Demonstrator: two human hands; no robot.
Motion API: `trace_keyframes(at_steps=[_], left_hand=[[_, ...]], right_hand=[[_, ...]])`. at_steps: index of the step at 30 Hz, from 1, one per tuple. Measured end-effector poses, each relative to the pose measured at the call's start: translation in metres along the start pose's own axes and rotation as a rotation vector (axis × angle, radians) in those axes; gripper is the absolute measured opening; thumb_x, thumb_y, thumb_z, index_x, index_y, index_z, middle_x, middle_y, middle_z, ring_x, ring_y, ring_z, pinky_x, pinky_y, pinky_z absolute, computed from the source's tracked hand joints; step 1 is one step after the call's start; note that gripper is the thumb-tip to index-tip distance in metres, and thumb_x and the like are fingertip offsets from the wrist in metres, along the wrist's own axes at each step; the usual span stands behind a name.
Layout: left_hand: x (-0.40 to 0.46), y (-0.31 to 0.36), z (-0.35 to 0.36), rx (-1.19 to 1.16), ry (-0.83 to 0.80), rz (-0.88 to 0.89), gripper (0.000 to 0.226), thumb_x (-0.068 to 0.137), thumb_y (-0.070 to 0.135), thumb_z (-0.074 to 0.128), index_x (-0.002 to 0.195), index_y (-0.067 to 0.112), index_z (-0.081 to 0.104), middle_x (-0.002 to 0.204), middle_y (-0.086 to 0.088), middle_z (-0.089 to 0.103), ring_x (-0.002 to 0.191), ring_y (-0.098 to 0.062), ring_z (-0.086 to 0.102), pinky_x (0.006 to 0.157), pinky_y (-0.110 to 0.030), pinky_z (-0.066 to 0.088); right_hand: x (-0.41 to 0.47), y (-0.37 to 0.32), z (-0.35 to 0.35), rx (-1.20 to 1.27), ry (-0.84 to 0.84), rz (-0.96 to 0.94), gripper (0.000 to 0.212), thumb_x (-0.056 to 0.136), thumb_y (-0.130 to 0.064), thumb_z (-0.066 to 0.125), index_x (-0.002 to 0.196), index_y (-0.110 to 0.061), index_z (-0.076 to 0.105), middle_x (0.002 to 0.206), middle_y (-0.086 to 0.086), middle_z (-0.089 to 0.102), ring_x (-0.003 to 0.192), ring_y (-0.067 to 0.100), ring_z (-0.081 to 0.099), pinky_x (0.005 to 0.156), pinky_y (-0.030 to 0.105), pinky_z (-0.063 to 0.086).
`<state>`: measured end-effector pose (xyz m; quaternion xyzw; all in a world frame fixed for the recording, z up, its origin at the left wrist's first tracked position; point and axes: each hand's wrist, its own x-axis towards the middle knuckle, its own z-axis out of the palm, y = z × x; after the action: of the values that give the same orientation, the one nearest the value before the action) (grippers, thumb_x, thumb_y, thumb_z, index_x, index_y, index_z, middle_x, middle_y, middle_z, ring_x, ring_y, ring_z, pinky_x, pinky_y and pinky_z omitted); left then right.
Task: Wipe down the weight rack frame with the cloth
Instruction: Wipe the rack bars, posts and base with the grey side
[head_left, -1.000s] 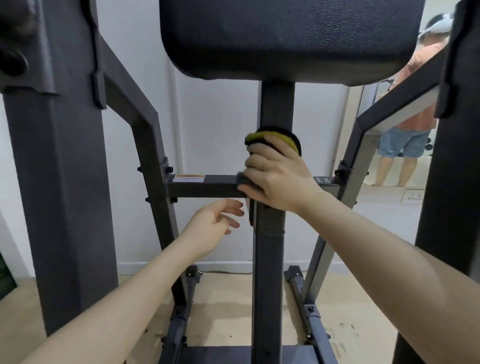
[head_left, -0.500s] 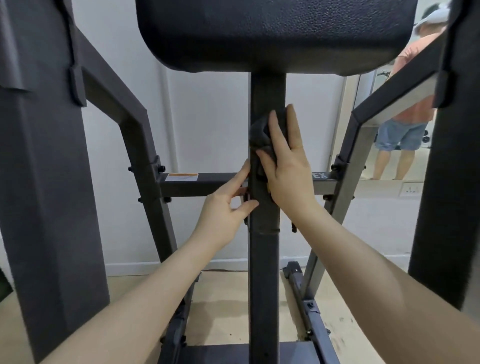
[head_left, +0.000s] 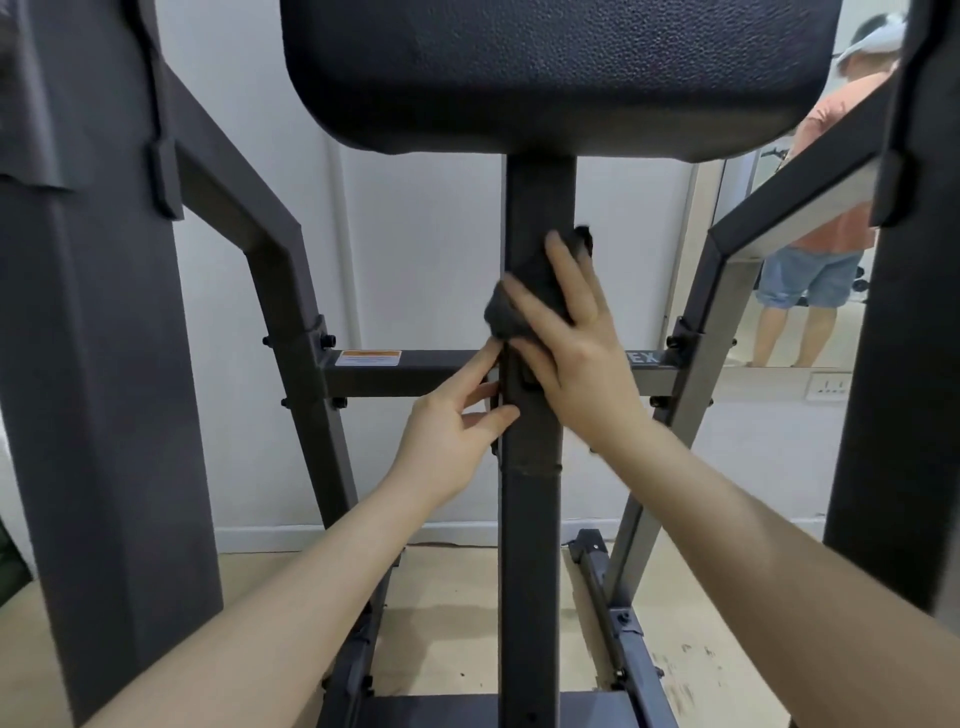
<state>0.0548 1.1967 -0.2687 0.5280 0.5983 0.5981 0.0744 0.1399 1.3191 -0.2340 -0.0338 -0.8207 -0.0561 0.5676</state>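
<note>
Our left hand (head_left: 457, 431) touches the left side of the centre post (head_left: 530, 519), fingers loose and mostly straight, gripping nothing. Our right hand (head_left: 571, 353) presses the dark cloth (head_left: 524, 296) flat against the post with straight fingers, just above the crossbar (head_left: 415, 371). Pad (head_left: 550, 73) sits above. Behind: white wall (head_left: 415, 234), mirror (head_left: 789, 312) at right.

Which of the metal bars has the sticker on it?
The horizontal crossbar behind the hands. It carries an orange and white sticker near its left end; the upright centre post and the slanted side bars show none.
</note>
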Motion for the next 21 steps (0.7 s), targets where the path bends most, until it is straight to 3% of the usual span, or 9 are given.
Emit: trace_keyframes(at_steps=[3,6,10,14,18,21], left_hand=[[0.001,-0.004,0.002,-0.03,-0.008,-0.031,0.067,0.09,0.007,0.06,0.133,0.051,0.032,0.127,0.024,0.051,0.121,0.003,0.048,0.082,-0.002,0.043],[0.002,-0.005,0.003,-0.074,0.005,-0.056,0.059,0.088,0.007,0.062,0.137,0.032,0.039,0.129,0.019,0.05,0.122,-0.002,0.048,0.084,-0.003,0.043],[0.002,-0.003,-0.011,-0.258,-0.034,-0.121,0.041,0.089,0.004,0.06,0.118,0.03,0.049,0.124,0.008,0.059,0.115,-0.004,0.056,0.09,-0.014,0.048],[0.003,0.001,-0.033,-0.255,0.033,-0.191,0.039,0.094,0.004,0.052,0.127,0.024,0.049,0.114,0.014,0.062,0.103,-0.003,0.061,0.086,-0.021,0.05],[0.0,0.006,-0.042,-0.159,0.061,-0.218,0.034,0.096,0.005,0.047,0.124,0.024,0.053,0.11,0.017,0.061,0.093,-0.001,0.063,0.074,-0.015,0.05],[-0.008,0.007,-0.043,-0.081,0.018,-0.188,0.033,0.096,0.005,0.046,0.121,0.026,0.053,0.112,0.015,0.061,0.095,-0.004,0.063,0.073,-0.014,0.05]], right_hand=[[0.041,0.004,-0.007,-0.169,0.041,-0.056,0.04,0.092,-0.024,0.048,0.128,-0.01,0.058,0.144,0.023,0.039,0.134,0.049,0.028,0.107,0.047,0.028],[0.051,0.006,-0.012,-0.342,0.036,-0.215,0.036,0.092,-0.025,0.051,0.123,-0.01,0.062,0.137,0.02,0.049,0.129,0.047,0.039,0.105,0.051,0.033],[0.024,-0.001,-0.015,-0.366,-0.239,-0.453,0.037,0.095,-0.034,0.043,0.114,-0.012,0.067,0.127,0.01,0.06,0.128,0.035,0.045,0.112,0.044,0.022],[0.046,-0.002,-0.031,-0.391,-0.488,-0.579,0.045,0.095,-0.041,0.038,0.102,-0.011,0.07,0.107,0.005,0.069,0.117,0.03,0.054,0.109,0.037,0.024],[0.087,-0.01,-0.026,-0.483,-0.303,-0.437,0.044,0.09,-0.041,0.044,0.084,-0.007,0.071,0.085,0.006,0.07,0.105,0.031,0.059,0.101,0.039,0.035],[0.05,-0.019,-0.009,-0.44,-0.252,-0.377,0.037,0.088,-0.036,0.05,0.077,-0.007,0.07,0.078,0.007,0.068,0.102,0.033,0.059,0.105,0.04,0.029]])
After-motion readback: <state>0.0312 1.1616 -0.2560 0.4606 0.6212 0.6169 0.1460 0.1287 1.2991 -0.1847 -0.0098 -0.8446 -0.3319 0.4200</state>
